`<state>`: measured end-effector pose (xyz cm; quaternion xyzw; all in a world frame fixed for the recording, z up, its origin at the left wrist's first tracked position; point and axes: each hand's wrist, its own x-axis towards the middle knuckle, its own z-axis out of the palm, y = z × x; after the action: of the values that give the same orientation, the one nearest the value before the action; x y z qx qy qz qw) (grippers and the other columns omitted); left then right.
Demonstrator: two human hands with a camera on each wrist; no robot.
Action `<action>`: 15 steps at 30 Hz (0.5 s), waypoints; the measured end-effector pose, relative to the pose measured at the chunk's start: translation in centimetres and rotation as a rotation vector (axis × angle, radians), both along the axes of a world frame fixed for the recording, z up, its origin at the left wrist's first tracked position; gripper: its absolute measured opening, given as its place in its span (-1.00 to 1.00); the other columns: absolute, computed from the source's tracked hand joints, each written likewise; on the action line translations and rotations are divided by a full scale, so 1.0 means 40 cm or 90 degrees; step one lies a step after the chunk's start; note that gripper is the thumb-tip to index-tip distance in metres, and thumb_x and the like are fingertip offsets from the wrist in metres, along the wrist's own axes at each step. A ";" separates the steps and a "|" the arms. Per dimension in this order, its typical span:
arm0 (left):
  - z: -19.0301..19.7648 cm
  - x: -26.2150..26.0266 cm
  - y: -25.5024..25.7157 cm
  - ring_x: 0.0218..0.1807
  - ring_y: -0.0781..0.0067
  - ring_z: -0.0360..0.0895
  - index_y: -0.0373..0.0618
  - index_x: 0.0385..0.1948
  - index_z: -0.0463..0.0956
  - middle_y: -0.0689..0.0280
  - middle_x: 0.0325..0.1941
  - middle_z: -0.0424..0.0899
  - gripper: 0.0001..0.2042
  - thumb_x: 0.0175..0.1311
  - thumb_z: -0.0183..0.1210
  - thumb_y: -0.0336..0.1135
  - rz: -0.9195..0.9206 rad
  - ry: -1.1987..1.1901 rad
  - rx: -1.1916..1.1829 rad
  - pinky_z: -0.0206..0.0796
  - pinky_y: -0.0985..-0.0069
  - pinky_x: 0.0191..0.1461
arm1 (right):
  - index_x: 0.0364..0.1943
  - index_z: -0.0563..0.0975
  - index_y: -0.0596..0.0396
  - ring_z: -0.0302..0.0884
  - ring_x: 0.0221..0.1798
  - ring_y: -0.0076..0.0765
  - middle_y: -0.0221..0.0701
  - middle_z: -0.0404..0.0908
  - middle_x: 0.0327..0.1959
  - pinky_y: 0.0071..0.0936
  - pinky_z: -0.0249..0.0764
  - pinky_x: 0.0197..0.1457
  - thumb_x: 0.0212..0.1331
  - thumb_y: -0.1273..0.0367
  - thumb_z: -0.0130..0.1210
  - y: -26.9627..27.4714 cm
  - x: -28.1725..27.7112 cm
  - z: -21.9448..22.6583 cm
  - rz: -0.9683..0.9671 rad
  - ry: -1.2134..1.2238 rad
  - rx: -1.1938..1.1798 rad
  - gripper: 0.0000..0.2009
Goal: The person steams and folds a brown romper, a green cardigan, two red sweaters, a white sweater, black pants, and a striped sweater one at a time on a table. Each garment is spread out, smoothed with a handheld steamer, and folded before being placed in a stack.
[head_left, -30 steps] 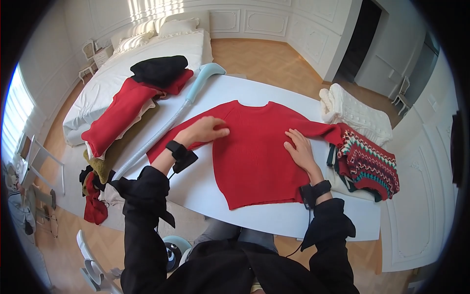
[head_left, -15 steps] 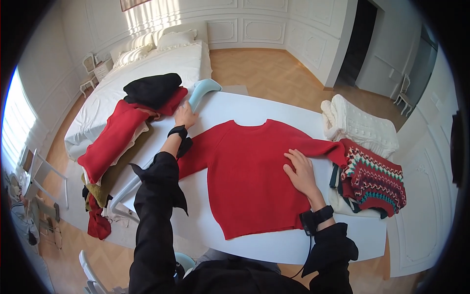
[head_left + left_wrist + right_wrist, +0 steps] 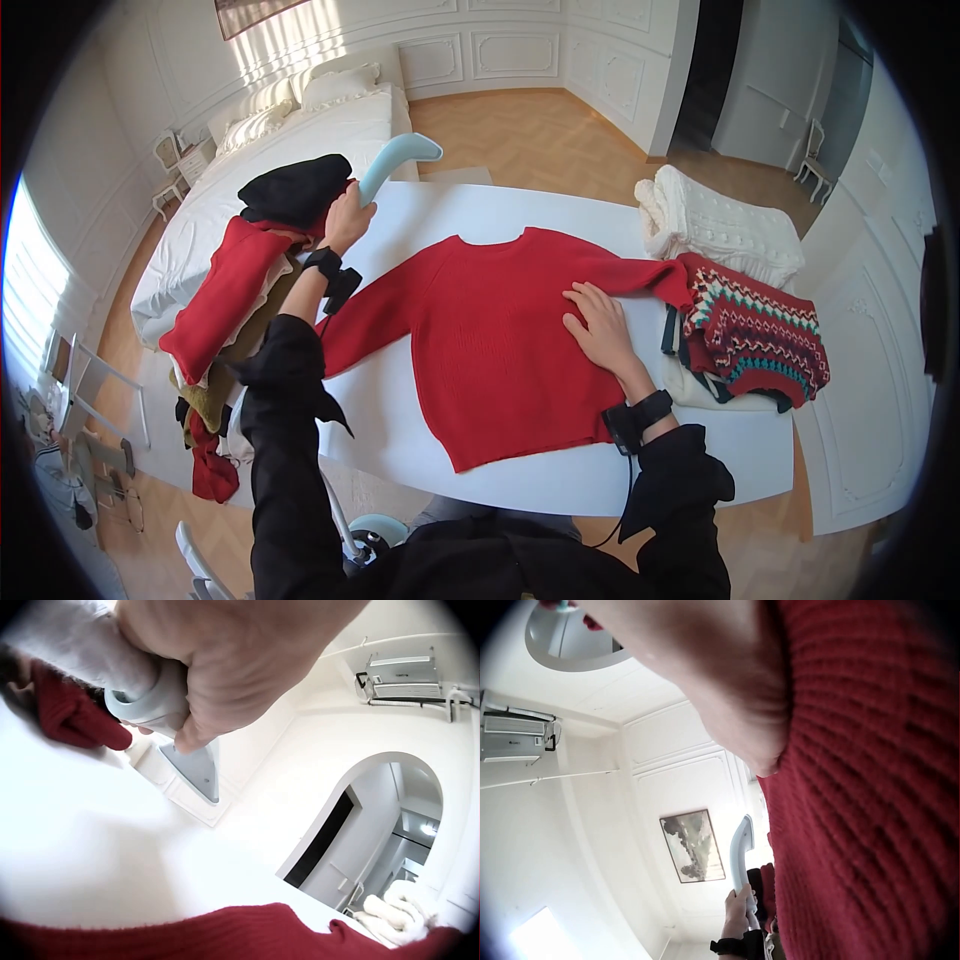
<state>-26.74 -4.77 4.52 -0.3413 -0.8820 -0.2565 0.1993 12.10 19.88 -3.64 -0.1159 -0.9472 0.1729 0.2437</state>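
Observation:
A red knit sweater [image 3: 500,350] lies spread out front up on the white table, its neckline at the far side. My left hand [image 3: 347,220] grips the handle of a light blue garment steamer [image 3: 400,155] and holds it up beyond the sweater's left sleeve. In the left wrist view, the pale hose [image 3: 82,645] runs from the handle, and the steamer's head [image 3: 199,769] points away from the hand. My right hand [image 3: 602,330] rests on the right side of the sweater's body, fingers extended. The right wrist view shows the ribbed knit close beside that hand.
Heaped clothes, with a black garment [image 3: 295,190] on top and a red one [image 3: 225,295], sit along the table's left edge. At the right are a folded white cable-knit sweater [image 3: 720,225] and a patterned sweater [image 3: 755,330]. A bed [image 3: 350,125] stands behind.
My left hand has left the sweater, reached out to the steamer lying on the table, and lifted it. The right hand stays on the sweater's right side.

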 end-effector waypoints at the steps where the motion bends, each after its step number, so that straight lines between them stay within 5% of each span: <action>1: 0.028 0.029 -0.014 -0.12 -0.14 0.55 -0.29 -0.06 0.35 -0.13 -0.22 0.59 -0.59 0.10 0.11 -0.22 -0.011 0.001 -0.011 0.35 0.07 -0.07 | 0.10 0.45 0.02 0.14 0.39 -0.17 -0.28 0.36 0.27 -0.19 0.02 0.40 0.21 0.20 0.00 0.004 0.004 -0.003 -0.003 0.001 0.000 -0.60; 6: 0.109 0.250 -0.108 -0.23 0.05 0.61 -0.22 0.16 0.27 -0.01 -0.24 0.61 -0.44 0.14 0.16 -0.17 -0.117 -0.150 0.001 0.40 0.23 -0.13 | 0.10 0.46 0.01 0.15 0.39 -0.18 -0.28 0.37 0.26 -0.19 0.02 0.40 0.21 0.20 0.00 0.006 0.006 -0.009 -0.002 0.009 -0.002 -0.61; 7: 0.098 0.282 -0.131 -0.44 0.53 0.52 -0.13 0.22 0.24 0.26 -0.37 0.55 -0.46 0.20 0.16 -0.22 -0.145 -0.161 -0.019 0.40 0.50 -0.34 | 0.09 0.46 0.01 0.15 0.39 -0.18 -0.28 0.37 0.26 -0.18 0.03 0.40 0.21 0.19 0.01 0.007 0.006 -0.011 0.000 0.013 -0.003 -0.61; 8: 0.106 0.343 -0.152 -0.41 0.53 0.52 -0.16 0.22 0.23 0.23 -0.33 0.56 -0.45 0.20 0.16 -0.22 -0.146 -0.160 -0.059 0.41 0.49 -0.32 | 0.09 0.46 0.01 0.15 0.39 -0.18 -0.28 0.37 0.26 -0.18 0.03 0.40 0.21 0.19 0.01 0.008 0.006 -0.013 -0.001 0.013 -0.005 -0.61; 9: 0.057 0.352 -0.181 -0.30 0.35 0.58 -0.19 0.22 0.23 0.13 -0.24 0.58 -0.44 0.19 0.18 -0.22 -0.190 -0.079 -0.054 0.42 0.41 -0.20 | 0.09 0.46 0.02 0.15 0.39 -0.18 -0.28 0.37 0.26 -0.18 0.03 0.40 0.21 0.19 0.01 0.008 0.006 -0.014 -0.001 0.016 -0.005 -0.61; 11: 0.099 0.510 -0.209 0.03 -0.09 0.50 -0.25 0.19 0.25 -0.12 -0.02 0.53 -0.45 0.18 0.15 -0.23 -0.193 -0.158 -0.099 0.32 0.23 0.09 | 0.09 0.47 0.02 0.16 0.39 -0.17 -0.28 0.37 0.27 -0.18 0.04 0.40 0.21 0.19 0.01 0.009 0.006 -0.019 -0.002 0.017 -0.005 -0.61; 15: 0.042 0.608 -0.250 0.00 -0.05 0.52 -0.17 0.17 0.27 -0.06 -0.05 0.55 -0.45 0.10 0.20 -0.29 -0.273 -0.195 -0.110 0.34 0.24 0.06 | 0.08 0.48 0.03 0.17 0.39 -0.17 -0.27 0.38 0.25 -0.18 0.06 0.40 0.20 0.20 0.01 0.010 0.005 -0.018 0.001 0.030 -0.003 -0.61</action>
<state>-2.43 -14.75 6.19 -0.4932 -0.8282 -0.2651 -0.0253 12.32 20.29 -4.38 -0.1120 -0.9409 0.1782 0.2655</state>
